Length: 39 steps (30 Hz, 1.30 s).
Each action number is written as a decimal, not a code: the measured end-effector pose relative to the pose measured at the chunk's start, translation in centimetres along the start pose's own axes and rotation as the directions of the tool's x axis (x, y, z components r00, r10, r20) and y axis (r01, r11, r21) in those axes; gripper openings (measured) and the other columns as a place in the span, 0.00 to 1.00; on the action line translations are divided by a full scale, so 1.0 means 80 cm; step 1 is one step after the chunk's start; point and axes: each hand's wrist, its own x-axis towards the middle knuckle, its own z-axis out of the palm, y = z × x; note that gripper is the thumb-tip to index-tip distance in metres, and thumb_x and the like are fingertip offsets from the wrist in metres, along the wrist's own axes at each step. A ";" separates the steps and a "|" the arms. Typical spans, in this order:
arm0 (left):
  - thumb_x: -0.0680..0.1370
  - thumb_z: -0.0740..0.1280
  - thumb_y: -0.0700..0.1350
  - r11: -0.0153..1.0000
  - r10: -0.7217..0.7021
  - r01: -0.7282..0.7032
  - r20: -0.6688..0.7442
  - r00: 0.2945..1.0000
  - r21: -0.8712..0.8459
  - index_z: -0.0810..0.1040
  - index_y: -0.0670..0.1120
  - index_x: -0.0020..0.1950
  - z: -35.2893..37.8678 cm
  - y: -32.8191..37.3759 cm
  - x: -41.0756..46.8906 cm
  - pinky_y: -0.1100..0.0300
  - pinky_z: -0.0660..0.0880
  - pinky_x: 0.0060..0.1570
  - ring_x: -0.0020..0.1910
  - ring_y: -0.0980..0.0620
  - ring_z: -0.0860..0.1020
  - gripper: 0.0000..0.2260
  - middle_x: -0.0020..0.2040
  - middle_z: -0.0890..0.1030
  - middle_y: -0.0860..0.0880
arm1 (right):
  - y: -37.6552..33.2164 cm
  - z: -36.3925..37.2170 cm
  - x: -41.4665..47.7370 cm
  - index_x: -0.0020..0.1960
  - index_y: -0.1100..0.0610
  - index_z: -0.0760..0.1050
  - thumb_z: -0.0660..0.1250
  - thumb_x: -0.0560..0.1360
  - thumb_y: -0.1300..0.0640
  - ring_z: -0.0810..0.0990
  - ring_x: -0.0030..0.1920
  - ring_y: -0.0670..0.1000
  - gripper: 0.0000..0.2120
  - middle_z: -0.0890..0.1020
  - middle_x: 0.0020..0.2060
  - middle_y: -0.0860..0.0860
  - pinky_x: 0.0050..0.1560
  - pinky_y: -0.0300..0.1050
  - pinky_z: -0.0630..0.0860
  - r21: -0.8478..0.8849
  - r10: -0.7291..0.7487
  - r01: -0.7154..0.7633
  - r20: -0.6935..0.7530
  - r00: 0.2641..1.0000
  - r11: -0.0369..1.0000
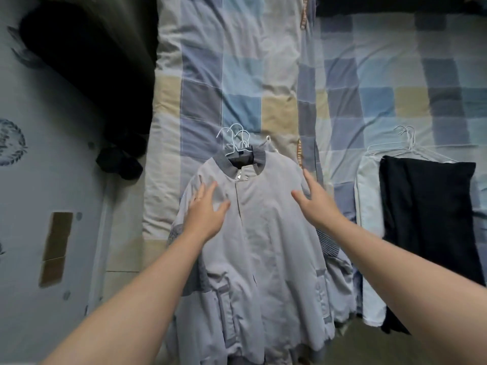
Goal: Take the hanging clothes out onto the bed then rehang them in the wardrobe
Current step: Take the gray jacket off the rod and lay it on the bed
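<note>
On the bed [237,75], over the checked quilt, a pale grey jacket [263,246] lies front up, collar away from the camera, hem hanging over the near edge. Several white wire hangers [237,139] bunch at its collar, hooks pointing up the bed. Left hand [208,209] lies flat on the jacket's left chest, fingers spread, gripping nothing. Right hand [317,200] is open too, fingers splayed over the jacket's right shoulder; can't tell if it touches the cloth. To the right, apart from the jacket, a second pile: a dark garment [427,214] on top of a white shirt [369,206], more white hangers [408,146] at the top. A dark bundle of clothes [87,61] sits far left beside the quilt.
</note>
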 end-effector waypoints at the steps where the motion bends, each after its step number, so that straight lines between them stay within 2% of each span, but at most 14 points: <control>1: 0.80 0.65 0.55 1.000 -0.024 0.024 0.025 0.999 0.006 0.58 0.51 0.80 0.003 0.003 -0.012 0.50 0.54 0.76 0.80 0.47 0.52 0.31 0.81 0.54 0.45 | -0.001 -0.002 -0.012 0.80 0.53 0.53 0.62 0.80 0.50 0.57 0.77 0.49 0.32 0.59 0.78 0.48 0.76 0.47 0.55 0.014 0.011 -0.011 0.002 1.000 1.000; 4: 0.80 0.62 0.61 0.996 -0.076 0.070 0.103 0.992 0.061 0.53 0.57 0.80 0.004 0.021 -0.051 0.45 0.51 0.76 0.80 0.47 0.48 0.32 0.82 0.50 0.48 | -0.005 -0.006 -0.057 0.80 0.50 0.51 0.60 0.80 0.46 0.55 0.78 0.52 0.32 0.58 0.78 0.48 0.75 0.56 0.56 -0.047 0.036 -0.035 0.025 0.999 0.998; 6: 0.80 0.60 0.62 0.995 -0.060 0.049 0.130 0.990 0.082 0.52 0.60 0.80 -0.001 0.039 -0.078 0.44 0.50 0.76 0.80 0.48 0.45 0.31 0.82 0.48 0.50 | -0.009 -0.010 -0.091 0.80 0.45 0.48 0.58 0.80 0.42 0.53 0.78 0.53 0.32 0.55 0.79 0.46 0.74 0.60 0.56 -0.165 0.037 -0.029 0.044 0.998 0.986; 8: 0.80 0.58 0.63 0.993 -0.009 -0.008 0.139 0.990 0.115 0.49 0.61 0.80 -0.009 0.057 -0.105 0.44 0.48 0.76 0.80 0.49 0.43 0.31 0.82 0.46 0.51 | -0.016 -0.014 -0.123 0.79 0.42 0.45 0.56 0.80 0.40 0.50 0.79 0.53 0.33 0.52 0.79 0.45 0.74 0.61 0.54 -0.210 0.044 -0.041 0.012 0.999 0.977; 13: 0.81 0.53 0.65 0.967 0.121 -0.144 0.119 0.985 0.211 0.44 0.62 0.80 -0.033 0.093 -0.163 0.44 0.46 0.75 0.80 0.48 0.41 0.31 0.82 0.42 0.50 | -0.036 -0.027 -0.197 0.77 0.37 0.39 0.54 0.79 0.37 0.42 0.78 0.50 0.34 0.43 0.79 0.44 0.74 0.61 0.44 -0.162 0.062 -0.088 -0.164 0.985 0.983; 20: 0.77 0.49 0.70 0.920 0.301 -0.324 0.132 0.944 0.221 0.42 0.65 0.78 -0.031 0.156 -0.219 0.44 0.44 0.75 0.79 0.50 0.39 0.32 0.81 0.39 0.54 | -0.022 -0.076 -0.283 0.76 0.35 0.34 0.52 0.78 0.35 0.36 0.78 0.50 0.35 0.38 0.78 0.42 0.74 0.62 0.38 -0.112 0.099 -0.140 -0.309 0.946 0.984; 25: 0.74 0.46 0.73 0.834 0.458 -0.495 0.197 0.867 0.243 0.42 0.65 0.79 -0.007 0.221 -0.251 0.45 0.44 0.75 0.79 0.50 0.39 0.35 0.81 0.41 0.54 | 0.017 -0.122 -0.348 0.77 0.37 0.36 0.52 0.78 0.35 0.35 0.77 0.49 0.35 0.36 0.78 0.42 0.74 0.62 0.37 -0.028 0.166 -0.196 -0.430 0.887 0.980; 29: 0.76 0.48 0.72 0.740 0.548 -0.613 0.282 0.788 0.277 0.42 0.66 0.78 0.035 0.284 -0.286 0.43 0.46 0.76 0.80 0.49 0.40 0.33 0.81 0.41 0.55 | 0.067 -0.152 -0.405 0.76 0.37 0.33 0.50 0.78 0.34 0.33 0.77 0.49 0.35 0.34 0.77 0.42 0.74 0.62 0.37 0.022 0.226 -0.253 -0.527 0.819 0.967; 33: 0.77 0.47 0.72 0.635 0.622 -0.713 0.349 0.700 0.297 0.41 0.66 0.78 0.105 0.354 -0.342 0.44 0.45 0.76 0.80 0.49 0.39 0.33 0.81 0.40 0.55 | 0.145 -0.182 -0.474 0.76 0.38 0.32 0.50 0.79 0.34 0.34 0.77 0.51 0.35 0.34 0.77 0.43 0.74 0.63 0.39 0.079 0.318 -0.339 -0.594 0.739 0.937; 39: 0.77 0.48 0.71 0.490 0.690 -0.833 0.470 0.550 0.256 0.40 0.66 0.78 0.240 0.455 -0.454 0.44 0.43 0.77 0.80 0.49 0.38 0.32 0.81 0.39 0.55 | 0.288 -0.241 -0.597 0.77 0.38 0.37 0.54 0.79 0.36 0.37 0.78 0.51 0.35 0.39 0.79 0.44 0.73 0.65 0.41 0.216 0.429 -0.403 -0.697 0.575 0.890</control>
